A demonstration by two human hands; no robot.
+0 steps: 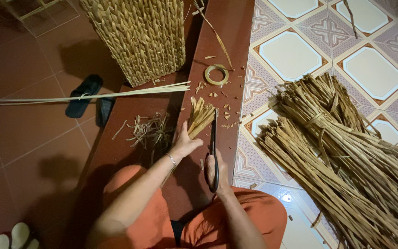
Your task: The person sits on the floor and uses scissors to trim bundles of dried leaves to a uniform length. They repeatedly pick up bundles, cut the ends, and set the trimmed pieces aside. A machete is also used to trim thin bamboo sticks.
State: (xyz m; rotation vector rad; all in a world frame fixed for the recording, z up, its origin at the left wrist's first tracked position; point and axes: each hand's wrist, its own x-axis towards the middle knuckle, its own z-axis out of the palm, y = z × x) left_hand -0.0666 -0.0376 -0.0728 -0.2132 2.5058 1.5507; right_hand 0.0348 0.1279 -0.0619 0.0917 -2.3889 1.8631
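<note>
Currently the left hand (184, 144) grips a small fibre bundle (200, 116), the right hand (218, 173) holds scissors (213, 138) at its end; offcuts (149, 131) lie nearby, while the large strip pile (346, 157) appears untrimmed.

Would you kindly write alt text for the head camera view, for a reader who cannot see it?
A seated person's left hand grips a small bundle of dried straw strips while the right hand holds black scissors against it. A large straw pile lies right, a woven basket stands ahead.
</note>
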